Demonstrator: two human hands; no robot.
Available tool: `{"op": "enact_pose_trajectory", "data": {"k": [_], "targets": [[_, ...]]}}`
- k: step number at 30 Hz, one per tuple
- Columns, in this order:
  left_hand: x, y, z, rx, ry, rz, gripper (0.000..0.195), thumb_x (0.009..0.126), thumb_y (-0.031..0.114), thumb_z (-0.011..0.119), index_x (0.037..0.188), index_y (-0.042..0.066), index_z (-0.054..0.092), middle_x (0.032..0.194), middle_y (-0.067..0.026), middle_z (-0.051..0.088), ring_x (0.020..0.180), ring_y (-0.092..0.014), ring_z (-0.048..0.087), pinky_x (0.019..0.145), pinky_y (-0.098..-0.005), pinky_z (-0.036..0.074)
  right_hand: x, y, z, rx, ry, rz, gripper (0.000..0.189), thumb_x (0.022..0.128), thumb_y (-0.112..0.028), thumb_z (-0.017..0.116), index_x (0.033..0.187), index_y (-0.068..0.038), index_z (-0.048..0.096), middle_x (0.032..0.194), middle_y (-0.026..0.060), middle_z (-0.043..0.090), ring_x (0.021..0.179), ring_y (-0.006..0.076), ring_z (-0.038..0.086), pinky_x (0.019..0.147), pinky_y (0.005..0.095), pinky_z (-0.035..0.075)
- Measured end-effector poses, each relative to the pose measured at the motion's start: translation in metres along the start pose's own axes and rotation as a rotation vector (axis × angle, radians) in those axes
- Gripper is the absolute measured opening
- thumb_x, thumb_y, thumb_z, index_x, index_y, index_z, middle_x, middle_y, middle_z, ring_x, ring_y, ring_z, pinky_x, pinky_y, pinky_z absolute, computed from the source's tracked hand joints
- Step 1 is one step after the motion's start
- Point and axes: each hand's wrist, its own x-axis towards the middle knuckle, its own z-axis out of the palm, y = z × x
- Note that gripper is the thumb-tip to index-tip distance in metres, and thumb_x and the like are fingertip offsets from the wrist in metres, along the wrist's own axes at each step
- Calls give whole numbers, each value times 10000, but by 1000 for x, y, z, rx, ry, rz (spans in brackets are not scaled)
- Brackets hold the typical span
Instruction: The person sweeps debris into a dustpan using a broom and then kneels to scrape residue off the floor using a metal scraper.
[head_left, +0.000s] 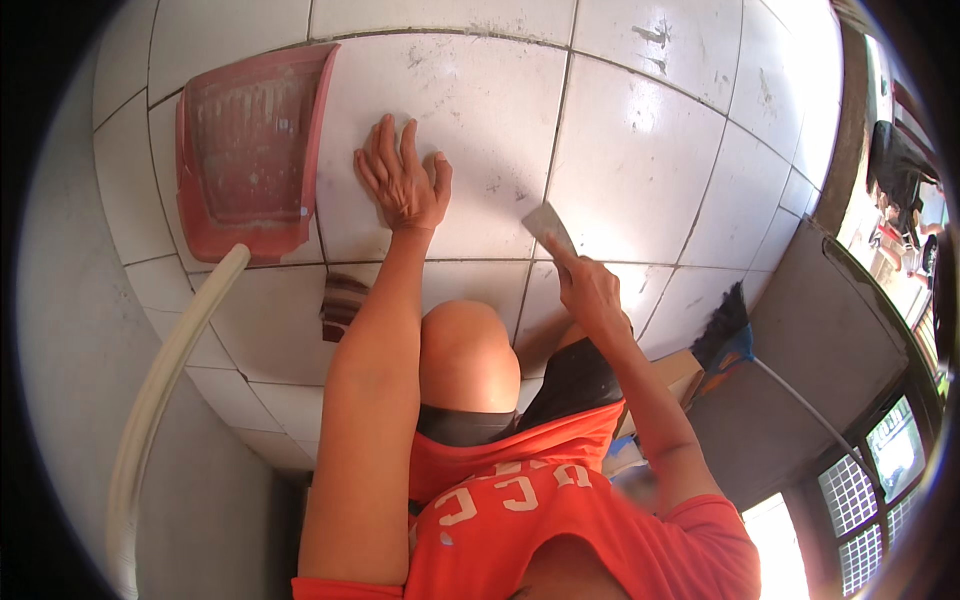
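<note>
My right hand (592, 292) grips a flat metal scraper (550, 225), its index finger laid along the blade. The blade's wide end points up and to the left, over a joint between white floor tiles (630, 165); whether it touches the floor I cannot tell. My left hand (405, 180) is spread on a tile with nothing in it, fingers apart. Dark smudges (502, 186) mark the tile between my two hands. Left of my left hand lies a red plastic dustpan (251, 150) with a long pale handle (169, 382).
A striped cloth (343, 304) lies beside my left forearm. At the right, a broom with black bristles (724, 322) leans by the grey wall (817, 315), near a cardboard box (675, 375). A plain wall (67, 300) bounds the left. More dark marks (656, 45) spot the far tiles.
</note>
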Motion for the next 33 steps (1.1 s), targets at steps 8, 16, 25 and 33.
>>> {"op": "enact_pose_trajectory", "data": {"k": [8,16,25,33], "targets": [[0,0,13,-76,86,23,540,785,258,557,1275,98,400,1381,-124,328,1288,-292,304,1068,-548,170,19,26,-40,269,311,95,339,877,-178,554,1206,-252,585,753,198,623,687,374,597,603,424,467],[3,15,1,59,1,-2,561,801,253,563,1298,81,370,1377,-114,308,1302,-280,268,1088,-504,161,69,82,-100,48,228,268,331,896,-176,488,1196,-274,586,815,176,638,792,362,614,701,445,482],[0,9,4,88,-17,16,569,795,282,552,1300,90,375,1392,-118,283,1316,-297,244,1084,-532,159,82,77,-100,104,274,214,356,884,-151,493,1216,-256,569,773,179,632,758,355,618,672,447,487],[3,12,-2,115,-8,27,588,781,236,584,1300,58,373,1390,-138,295,1308,-310,267,1072,-525,183,94,98,-117,187,185,171,272,894,-253,479,1105,-207,646,863,195,639,817,371,611,729,460,481]]}}
